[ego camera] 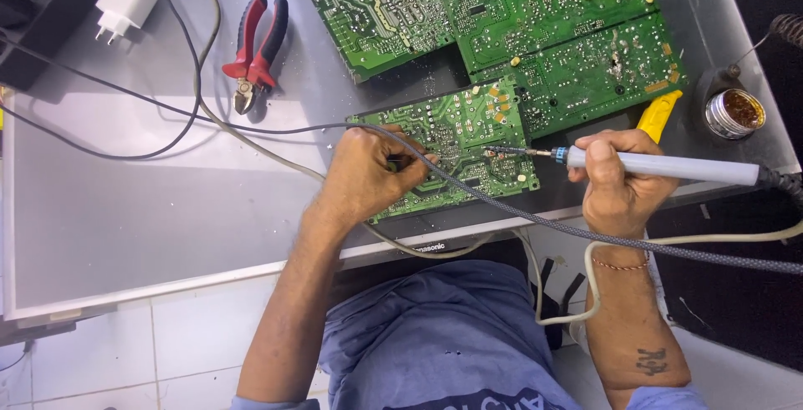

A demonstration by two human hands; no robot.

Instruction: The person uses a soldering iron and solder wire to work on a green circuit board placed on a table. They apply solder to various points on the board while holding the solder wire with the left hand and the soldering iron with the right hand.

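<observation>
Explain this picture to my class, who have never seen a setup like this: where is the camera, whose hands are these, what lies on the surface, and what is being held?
The single picture comes from a camera worn on a person's head, looking down at their own bare hands over a grey work surface. The right hand holds a pale soldering iron, tip on the nearest green circuit board. The left hand rests on that board, pinching something small that I cannot make out. Three more green boards lie behind. Also there: red-handled cutters, a white plug adapter, a small round tin, a yellow tool and several cables.
</observation>
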